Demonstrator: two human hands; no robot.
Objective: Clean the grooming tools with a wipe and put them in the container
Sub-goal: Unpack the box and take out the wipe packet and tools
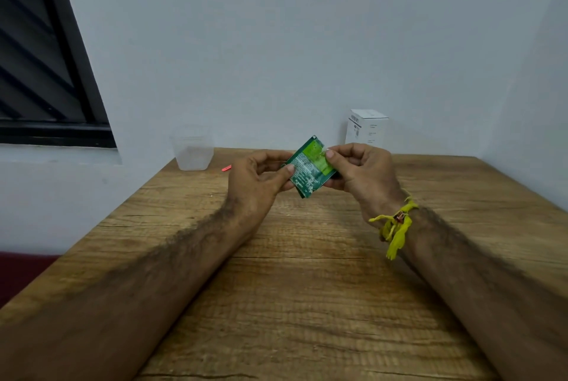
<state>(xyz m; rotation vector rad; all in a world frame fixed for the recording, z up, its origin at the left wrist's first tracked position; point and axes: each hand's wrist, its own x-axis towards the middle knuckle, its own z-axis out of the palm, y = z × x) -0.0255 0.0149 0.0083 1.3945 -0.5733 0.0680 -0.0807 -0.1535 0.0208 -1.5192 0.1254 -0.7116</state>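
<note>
A small green wipe sachet [309, 165] is held above the far middle of the wooden table [307, 273]. My left hand [258, 177] pinches its lower left edge between thumb and fingers. My right hand [359, 171] pinches its upper right edge at the sachet's top. A clear plastic container [193, 150] stands empty at the table's far left corner. A small red object [226, 168] lies on the table just right of the container; I cannot tell what it is.
A white box [367, 128] stands against the wall at the back right of the table. A yellow thread band [396, 224] is tied on my right wrist. A dark window [46, 58] is at the upper left.
</note>
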